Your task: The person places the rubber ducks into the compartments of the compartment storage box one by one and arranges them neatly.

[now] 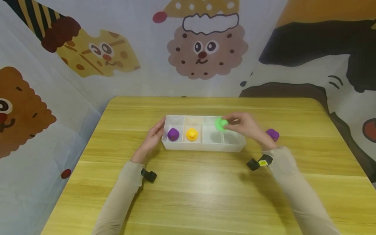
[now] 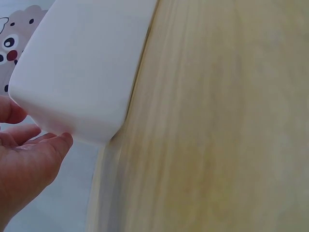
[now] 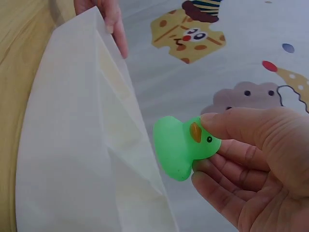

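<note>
A green rubber duck (image 3: pixel 174 146) is pinched by its head between the thumb and fingers of my right hand (image 1: pixel 243 124). In the head view it overlaps the third compartment of the white divided box (image 1: pixel 202 146); the right wrist view shows it over the rim. My left hand (image 1: pixel 152 137) rests against the box's left end, its fingertips (image 2: pixel 62 140) touching the end wall. Inside the leftmost compartment sits a purple duck (image 1: pixel 173 134). A yellow duck (image 1: pixel 192 134) occupies the compartment beside it.
Another purple duck (image 1: pixel 272 134) is on the wooden table (image 1: pixel 188 195), right of the box and partly behind my right wrist. Behind the table's far edge hangs a white cloth (image 1: pixel 152 65) printed with cartoon biscuits and cheese.
</note>
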The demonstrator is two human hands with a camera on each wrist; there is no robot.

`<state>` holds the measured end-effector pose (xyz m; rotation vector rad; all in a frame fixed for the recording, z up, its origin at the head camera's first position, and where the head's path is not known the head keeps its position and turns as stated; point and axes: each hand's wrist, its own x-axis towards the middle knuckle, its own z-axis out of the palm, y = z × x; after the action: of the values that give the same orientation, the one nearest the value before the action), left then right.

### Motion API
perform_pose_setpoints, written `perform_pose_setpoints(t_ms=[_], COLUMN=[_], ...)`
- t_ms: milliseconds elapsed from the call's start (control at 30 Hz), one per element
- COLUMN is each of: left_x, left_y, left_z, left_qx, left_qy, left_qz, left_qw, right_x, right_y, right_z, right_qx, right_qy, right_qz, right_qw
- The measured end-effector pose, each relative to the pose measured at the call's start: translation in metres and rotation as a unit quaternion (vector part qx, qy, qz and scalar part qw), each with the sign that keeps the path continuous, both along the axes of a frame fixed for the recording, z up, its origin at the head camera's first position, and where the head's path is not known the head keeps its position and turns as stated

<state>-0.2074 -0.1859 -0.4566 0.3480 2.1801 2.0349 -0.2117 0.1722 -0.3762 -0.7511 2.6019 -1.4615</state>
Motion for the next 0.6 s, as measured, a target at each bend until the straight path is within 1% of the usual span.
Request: perform_pose_setpoints(t_ms=[100, 167, 333, 400, 600], left_x=[0.001, 0.001, 0.001, 0.001, 0.001], left_y=[0.0, 0.0, 0.0, 0.001, 0.001], left_z=[0.0, 0.001, 0.002, 0.002, 0.002], left_qx=[-0.002, -0.005, -0.004, -0.003, 0.0], left_qy=[-0.004, -0.005, 0.001, 0.002, 0.005], left_qz=[0.0, -0.001, -0.003, -0.002, -0.002], left_qw=[1.0, 1.0, 1.0, 1.0, 1.0], right_x=[-0.004, -0.006, -0.006, -0.006, -0.007], right_y=[-0.009, -0.014, -0.027, -0.032, -0.042], right_z=[-0.005, -0.007, -0.011, -0.011, -0.017], right_qx=[0.004, 0.006, 0.013, 0.025, 0.087], right_qy=[0.016, 0.02, 0.014, 0.011, 0.023], right_qz=[0.017, 0.026, 0.051, 0.056, 0.064], right_qw=[0.9997, 0.9994, 0.9985, 0.998, 0.9938])
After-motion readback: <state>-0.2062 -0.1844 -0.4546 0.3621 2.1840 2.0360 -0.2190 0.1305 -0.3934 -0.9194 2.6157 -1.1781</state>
